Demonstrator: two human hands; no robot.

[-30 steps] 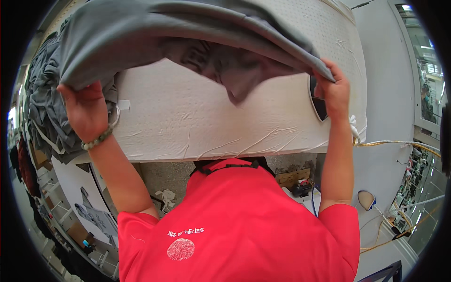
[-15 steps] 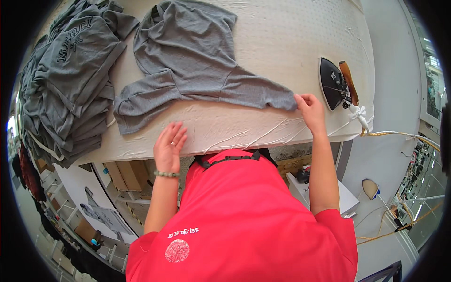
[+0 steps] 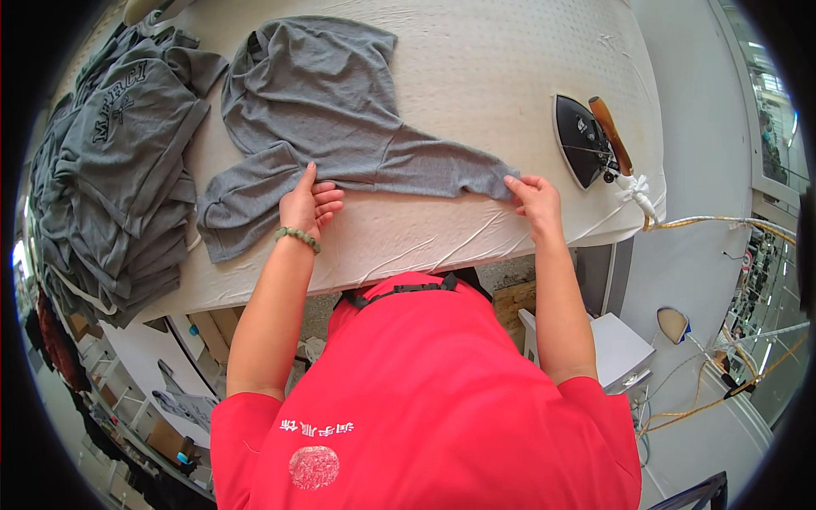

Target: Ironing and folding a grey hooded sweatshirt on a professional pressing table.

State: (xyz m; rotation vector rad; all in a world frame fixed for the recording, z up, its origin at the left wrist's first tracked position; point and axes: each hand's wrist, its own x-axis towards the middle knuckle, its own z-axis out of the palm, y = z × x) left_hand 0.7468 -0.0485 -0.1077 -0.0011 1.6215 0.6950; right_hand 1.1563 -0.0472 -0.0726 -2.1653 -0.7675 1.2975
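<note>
A grey sweatshirt (image 3: 323,93) lies spread on the white padded ironing table (image 3: 476,76), one sleeve out to each side. My right hand (image 3: 540,202) pinches the cuff at the end of the right-hand sleeve between thumb and fingers. At the garment's near edge, beside the left-hand sleeve, my left hand (image 3: 312,201) rests with fingers apart. Its thumb lies against the grey cloth, and the hand grips nothing that I can see. A green bead bracelet (image 3: 297,238) circles my left wrist.
A heap of grey sweatshirts (image 3: 110,161) covers the table's left side. To the right stands a black iron (image 3: 586,140) with a wooden handle, tied to a cord (image 3: 714,219). Below the table edge on the right is a white cabinet (image 3: 620,348).
My left hand has moved forward from over the table's near edge onto the edge of the sweatshirt. My right hand keeps its hold on the cuff. The whole view has shifted slightly.
</note>
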